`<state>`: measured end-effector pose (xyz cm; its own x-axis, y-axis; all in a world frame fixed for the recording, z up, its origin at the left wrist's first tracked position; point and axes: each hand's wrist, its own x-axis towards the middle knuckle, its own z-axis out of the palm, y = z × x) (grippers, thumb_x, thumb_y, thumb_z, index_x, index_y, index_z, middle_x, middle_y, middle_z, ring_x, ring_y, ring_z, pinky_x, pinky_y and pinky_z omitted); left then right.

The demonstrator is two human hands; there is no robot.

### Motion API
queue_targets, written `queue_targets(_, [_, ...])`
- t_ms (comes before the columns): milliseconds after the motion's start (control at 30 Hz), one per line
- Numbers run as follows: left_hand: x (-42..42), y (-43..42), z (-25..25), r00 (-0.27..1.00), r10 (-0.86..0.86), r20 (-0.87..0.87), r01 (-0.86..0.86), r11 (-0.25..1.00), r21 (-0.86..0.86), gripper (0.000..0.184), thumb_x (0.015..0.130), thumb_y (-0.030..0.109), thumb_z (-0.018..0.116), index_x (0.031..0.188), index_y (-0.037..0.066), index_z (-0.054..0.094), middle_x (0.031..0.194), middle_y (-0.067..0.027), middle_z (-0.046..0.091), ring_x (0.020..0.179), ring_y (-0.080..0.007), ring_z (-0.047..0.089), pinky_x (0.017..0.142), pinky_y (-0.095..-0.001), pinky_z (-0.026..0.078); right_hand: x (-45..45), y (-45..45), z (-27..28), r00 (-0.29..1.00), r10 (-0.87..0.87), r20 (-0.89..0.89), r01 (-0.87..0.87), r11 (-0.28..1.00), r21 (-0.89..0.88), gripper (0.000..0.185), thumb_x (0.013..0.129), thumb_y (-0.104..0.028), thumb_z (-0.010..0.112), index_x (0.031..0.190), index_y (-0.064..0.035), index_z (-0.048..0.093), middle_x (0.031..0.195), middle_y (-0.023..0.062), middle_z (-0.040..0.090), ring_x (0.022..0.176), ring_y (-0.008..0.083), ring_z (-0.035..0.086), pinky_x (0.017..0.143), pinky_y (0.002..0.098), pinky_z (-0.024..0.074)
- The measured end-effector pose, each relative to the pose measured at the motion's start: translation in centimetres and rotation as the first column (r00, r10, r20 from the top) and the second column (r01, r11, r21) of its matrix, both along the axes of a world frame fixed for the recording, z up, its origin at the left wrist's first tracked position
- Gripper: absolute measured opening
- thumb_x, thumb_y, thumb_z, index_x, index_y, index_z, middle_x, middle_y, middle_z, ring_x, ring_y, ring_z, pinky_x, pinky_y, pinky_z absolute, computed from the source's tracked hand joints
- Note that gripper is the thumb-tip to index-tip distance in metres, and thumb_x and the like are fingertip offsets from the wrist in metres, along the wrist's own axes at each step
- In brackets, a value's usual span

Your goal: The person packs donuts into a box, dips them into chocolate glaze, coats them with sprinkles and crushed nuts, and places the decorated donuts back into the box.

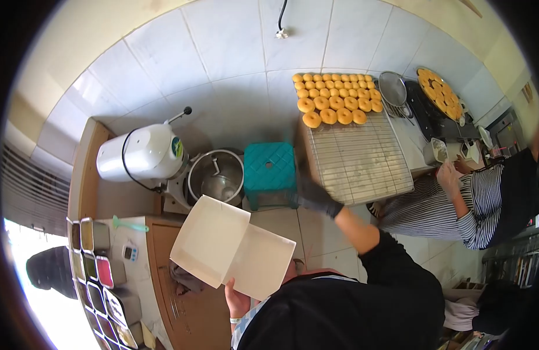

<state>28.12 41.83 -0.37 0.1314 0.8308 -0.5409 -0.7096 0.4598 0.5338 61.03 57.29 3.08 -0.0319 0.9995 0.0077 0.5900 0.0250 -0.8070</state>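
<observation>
My left hand [237,301] grips an open paper box [214,236] by its near edge, the lid folded back and the inside bare. My right hand [318,195] wears a dark glove and is stretched forward beside the wire rack [362,157], just right of the teal stool [269,168]. Its fingers are smeared by motion, so I cannot tell whether they are open or closed. Rows of golden ring doughnuts [336,102] cover the far part of the rack.
A white stand mixer [144,153] with a steel bowl [225,189] stands left. Metal topping tins [109,271] line the left counter, near a green utensil [129,224]. At right, a person in a striped apron [427,213] works by a round tray of doughnuts [439,93] and a strainer [393,87].
</observation>
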Motion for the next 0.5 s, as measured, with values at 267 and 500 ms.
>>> queue_targets(267, [3.5, 16.7, -1.0, 0.99, -0.135, -0.029, 0.137, 0.987, 0.083, 0.054, 0.082, 0.026, 0.057, 0.127, 0.001, 0.04, 0.125, -0.0087, 0.049, 0.116, -0.0233, 0.045, 0.097, -0.0383, 0.035, 12.9, 24.1, -3.2, 0.604, -0.483, 0.634, 0.583, 0.81, 0.063, 0.086, 0.066, -0.069, 0.057, 0.129, -0.0122, 0.04, 0.132, 0.0164, 0.037, 0.116, 0.0367, 0.042, 0.091, 0.0519, 0.036])
queue_targets(500, [9.4, 33.4, -1.3, 0.95, -0.312, 0.009, 0.31, 0.945, 0.104, 0.046, 0.085, 0.021, 0.055, 0.124, -0.001, 0.043, 0.122, -0.0091, 0.051, 0.112, -0.0218, 0.05, 0.093, -0.0356, 0.04, 13.6, 28.4, -3.5, 0.512, -0.284, 0.811, 0.654, 0.741, -0.153, 0.087, 0.066, -0.069, 0.056, 0.132, -0.0157, 0.038, 0.139, 0.0209, 0.03, 0.118, 0.0463, 0.038, 0.092, 0.0593, 0.0331])
